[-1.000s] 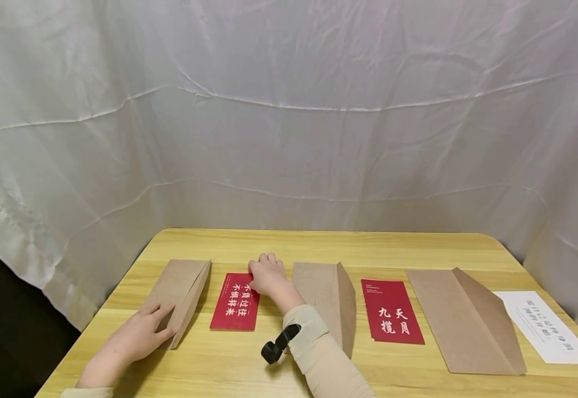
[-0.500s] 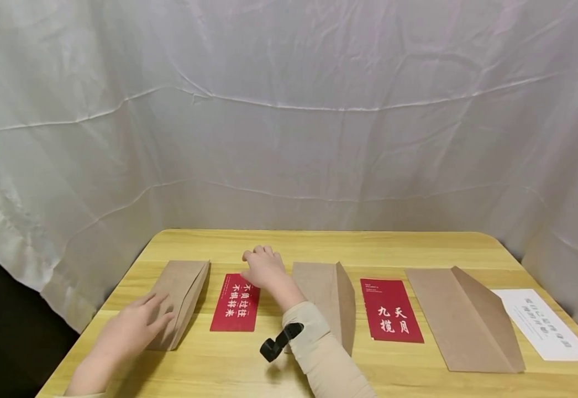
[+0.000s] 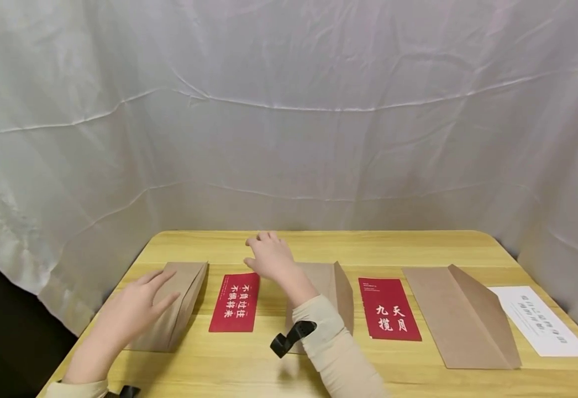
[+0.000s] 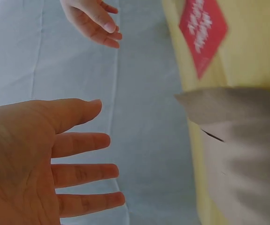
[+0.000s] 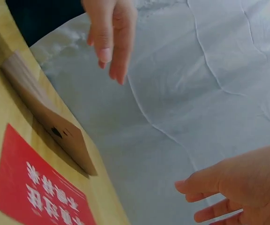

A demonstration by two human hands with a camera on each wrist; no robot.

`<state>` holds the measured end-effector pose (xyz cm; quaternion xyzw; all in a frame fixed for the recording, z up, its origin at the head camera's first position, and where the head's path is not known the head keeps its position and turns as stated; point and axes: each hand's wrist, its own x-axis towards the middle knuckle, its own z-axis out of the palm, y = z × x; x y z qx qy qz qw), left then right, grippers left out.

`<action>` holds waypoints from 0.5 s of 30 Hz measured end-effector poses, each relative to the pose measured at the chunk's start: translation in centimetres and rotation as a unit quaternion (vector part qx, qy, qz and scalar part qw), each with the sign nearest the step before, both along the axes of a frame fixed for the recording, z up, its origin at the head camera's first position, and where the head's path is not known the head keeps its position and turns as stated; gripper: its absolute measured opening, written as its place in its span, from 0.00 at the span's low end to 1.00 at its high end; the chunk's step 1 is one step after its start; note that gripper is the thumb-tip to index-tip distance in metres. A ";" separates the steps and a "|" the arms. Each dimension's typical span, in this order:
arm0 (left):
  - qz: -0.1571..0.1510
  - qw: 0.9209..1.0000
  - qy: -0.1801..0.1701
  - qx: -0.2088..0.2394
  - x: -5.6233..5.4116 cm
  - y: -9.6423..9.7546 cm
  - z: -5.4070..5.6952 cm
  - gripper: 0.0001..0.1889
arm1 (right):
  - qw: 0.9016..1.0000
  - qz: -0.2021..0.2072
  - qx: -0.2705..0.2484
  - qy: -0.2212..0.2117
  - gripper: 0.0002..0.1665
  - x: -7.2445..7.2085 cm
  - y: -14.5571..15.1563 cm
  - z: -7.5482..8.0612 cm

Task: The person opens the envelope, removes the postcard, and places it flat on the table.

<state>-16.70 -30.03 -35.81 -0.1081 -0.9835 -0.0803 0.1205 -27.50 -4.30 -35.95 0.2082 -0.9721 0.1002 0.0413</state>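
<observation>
My left hand, fingers spread and holding nothing, is raised over the leftmost brown envelope. In the left wrist view its palm and straight fingers show well apart from that envelope, which has a small dark slit near its flap. My right hand, fingers loosely bent and gripping nothing, is in the air past the far right corner of a red card with white characters. The red card lies flat between the left and middle envelopes. Part of the middle brown envelope is hidden by my right forearm.
Farther right on the wooden table lie a second red card, a third brown envelope with a raised flap, and a white card. A pale curtain hangs behind the table.
My right hand has come off the red card and risen away from it. My left hand has lifted from the left envelope and spread its fingers. The cards and envelopes lie where they were.
</observation>
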 end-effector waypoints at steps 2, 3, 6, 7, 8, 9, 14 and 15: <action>-0.003 1.000 -0.001 -0.002 -0.4 0.6 0.7 0.27 | 1.000 -0.001 0.004 0.007 0.25 0.1 0.8 0.6; -0.005 1.000 -0.002 0.000 -0.5 1.0 1.0 0.27 | 1.000 0.000 0.003 0.012 0.26 0.2 1.3 0.9; -0.012 1.000 -0.005 0.001 -1.2 2.1 1.8 0.27 | 1.000 -0.001 -0.007 0.029 0.26 0.3 2.7 1.7; -0.013 1.000 -0.009 0.002 -1.4 2.5 2.1 0.28 | 0.999 -0.003 -0.011 0.033 0.26 0.4 3.2 2.0; -0.016 1.000 -0.012 0.005 -1.6 3.0 2.4 0.28 | 0.999 -0.004 -0.013 0.039 0.26 0.4 3.8 2.2; -0.018 1.000 -0.016 0.007 -1.9 3.4 2.6 0.28 | 0.999 -0.006 -0.015 0.043 0.26 0.4 4.3 2.3; -0.028 0.999 -0.031 0.021 -3.6 5.8 3.4 0.29 | 0.998 -0.012 -0.015 0.066 0.25 0.7 7.1 3.1; -0.031 0.999 -0.033 0.022 -4.0 6.3 3.5 0.29 | 0.997 -0.013 -0.014 0.069 0.25 0.8 7.7 3.2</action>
